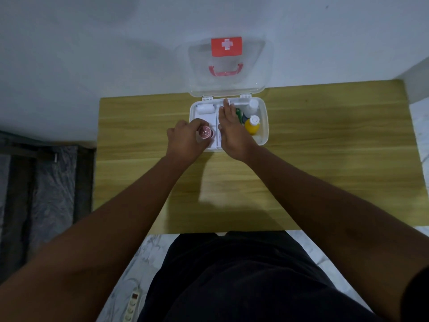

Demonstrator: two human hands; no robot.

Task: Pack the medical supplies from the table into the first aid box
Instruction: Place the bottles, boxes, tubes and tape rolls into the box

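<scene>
The white first aid box [264, 126] stands open at the far side of the wooden table [325, 159], its clear lid [229, 66] with a red cross label raised against the wall. My left hand [185, 140] grips a small reddish round item [205, 132] over the box's left tray. My right hand [232, 129] lies flat with fingers stretched over the middle divider, holding nothing I can see. In the box are a white bandage roll [204, 109], a white bottle [251, 106], a yellow bottle [252, 125] and a green item [238, 112].
A white wall rises behind the table. A dark patterned surface [46, 194] lies to the left. A power strip [132, 305] rests on the marble floor near my legs.
</scene>
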